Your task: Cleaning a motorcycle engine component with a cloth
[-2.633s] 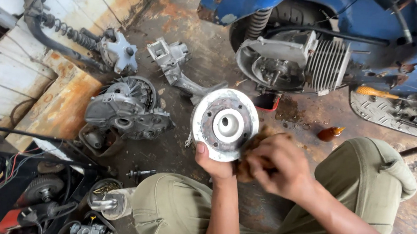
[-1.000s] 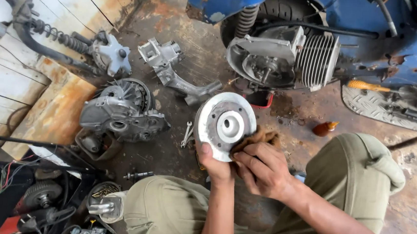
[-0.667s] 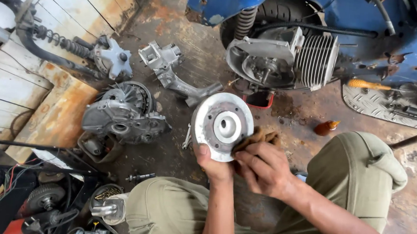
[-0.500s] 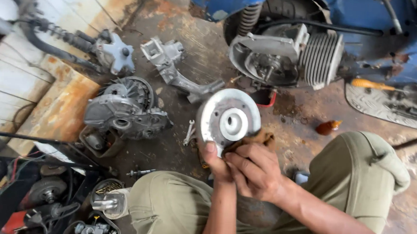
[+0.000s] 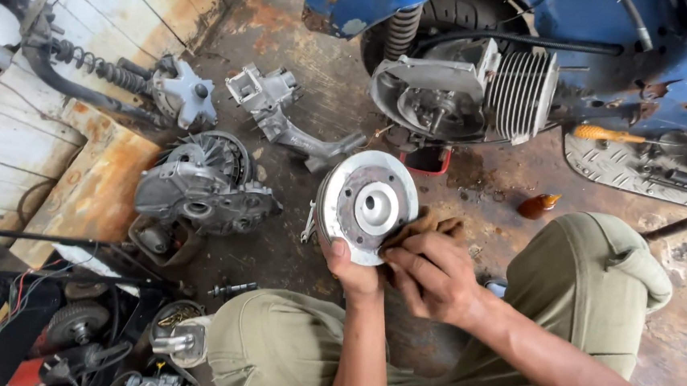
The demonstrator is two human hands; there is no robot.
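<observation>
The person squats on a stained concrete floor [image 5: 288, 68], holding a round metal disc [image 5: 367, 206] upright in front of the knees. The left hand [image 5: 352, 268] is closed on the disc's lower edge, thumb up against its face. The right hand [image 5: 428, 273] presses a brown rag [image 5: 422, 224] against the disc's lower right side, its fingers bent over the cloth.

No package or label can be made out. Just above the disc, a small red tray [image 5: 426, 160] sits on the floor under the engine [image 5: 463, 92] of a blue scooter [image 5: 675, 55]; what it holds cannot be told. To the right of the disc lies a small amber bottle [image 5: 538, 205] on its side. Beyond it, further right, an orange-handled screwdriver [image 5: 601, 134] rests by a ribbed metal footplate [image 5: 643, 170].

To the left of the disc stands a grey engine case [image 5: 203, 187], with a bracket-shaped casting [image 5: 284, 116] above it and a spring with a hub [image 5: 126, 81] further left. Below and left of the disc, a round tin [image 5: 177, 322] holds small screws and metal bits.
</observation>
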